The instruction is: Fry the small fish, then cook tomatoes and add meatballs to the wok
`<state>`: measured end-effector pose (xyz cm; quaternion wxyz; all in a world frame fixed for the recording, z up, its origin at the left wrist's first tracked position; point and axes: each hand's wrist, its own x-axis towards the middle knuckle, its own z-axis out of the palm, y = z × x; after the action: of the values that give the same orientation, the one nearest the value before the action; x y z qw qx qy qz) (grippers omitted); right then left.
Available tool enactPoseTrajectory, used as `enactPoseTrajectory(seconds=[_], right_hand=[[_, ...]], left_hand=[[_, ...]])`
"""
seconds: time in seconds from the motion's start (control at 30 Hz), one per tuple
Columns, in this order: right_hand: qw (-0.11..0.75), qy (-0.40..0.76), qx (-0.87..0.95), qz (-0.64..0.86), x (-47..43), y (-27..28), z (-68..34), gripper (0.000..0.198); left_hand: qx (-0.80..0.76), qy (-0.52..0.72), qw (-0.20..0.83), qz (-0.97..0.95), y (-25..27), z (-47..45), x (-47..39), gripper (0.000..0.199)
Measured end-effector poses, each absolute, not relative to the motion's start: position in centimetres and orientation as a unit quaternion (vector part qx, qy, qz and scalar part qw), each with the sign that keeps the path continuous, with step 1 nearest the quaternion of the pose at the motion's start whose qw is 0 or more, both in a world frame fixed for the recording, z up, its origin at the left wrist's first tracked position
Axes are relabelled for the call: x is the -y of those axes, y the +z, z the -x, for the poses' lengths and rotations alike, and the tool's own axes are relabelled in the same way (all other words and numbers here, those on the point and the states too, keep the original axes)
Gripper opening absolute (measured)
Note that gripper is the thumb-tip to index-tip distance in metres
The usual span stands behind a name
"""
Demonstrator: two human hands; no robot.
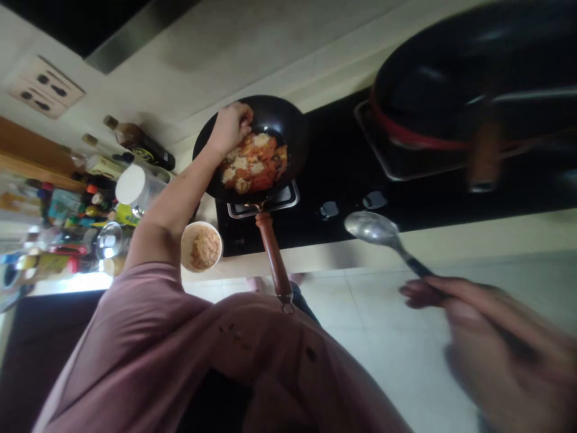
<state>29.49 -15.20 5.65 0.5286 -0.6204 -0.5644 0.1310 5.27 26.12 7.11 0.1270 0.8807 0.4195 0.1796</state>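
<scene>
My left hand (232, 127) hangs over the left side of a black wok (288, 123). Its fingers are curled together, and whatever is in them is hidden. In the wok lies orange-red food (265, 171) with pale clumps on top. The wok's wooden handle (273, 252) points toward my body. My right hand (487, 337), blurred, grips the dark handle of a metal spoon (372, 228), its bowl held in front of the stove's edge. Beside my left forearm a white bowl (184, 260) contains a pale, crumbly mixture.
A larger pan (428, 78) with a red underside covers the right of the black stove (333, 174). Two knobs sit near the stove's front. On the left stand a dark bottle (144, 141), a white-lidded container (131, 185) and several jars. A socket (47, 87) is on the wall.
</scene>
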Motion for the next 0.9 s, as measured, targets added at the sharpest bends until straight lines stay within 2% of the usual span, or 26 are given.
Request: enactPoseTrajectory(seconds=[0.1, 0.23, 0.37, 0.47, 0.67, 0.8, 0.9], right_hand=[[0.560, 0.196, 0.574, 0.564, 13.4, 7.2, -26.6, 0.023], [0.534, 0.288, 0.624, 0.492, 11.2, 8.5, -20.7, 0.024], [0.461, 0.329, 0.691, 0.450, 8.9, 7.0, -12.9, 0.014], [0.380, 0.290, 0.752, 0.455, 7.1, 3.9, -8.2, 0.020], [0.202, 0.183, 0.832, 0.482, 4.5, -0.1, -5.7, 0.029], [0.152, 0.171, 0.860, 0.457, 4.8, 0.8, -6.1, 0.025], [0.149, 0.206, 0.870, 0.422, 5.8, 2.0, -6.2, 0.023]], left_hand=[[-0.476, 0.227, 0.250, -0.812, 9.0, -1.7, -20.5, 0.014], [-0.517, 0.274, 0.372, -0.721, 8.7, 4.3, -11.5, 0.016], [-0.574, 0.249, 0.315, -0.713, 5.6, 10.9, -4.6, 0.015], [-0.599, 0.244, 0.258, -0.718, 2.4, 15.1, -1.3, 0.010], [-0.568, 0.280, 0.294, -0.716, -2.3, 19.0, 3.2, 0.004], [-0.518, 0.321, 0.304, -0.732, -3.4, 19.5, 5.2, 0.015], [-0.496, 0.321, 0.285, -0.755, -3.7, 19.6, 6.0, 0.022]])
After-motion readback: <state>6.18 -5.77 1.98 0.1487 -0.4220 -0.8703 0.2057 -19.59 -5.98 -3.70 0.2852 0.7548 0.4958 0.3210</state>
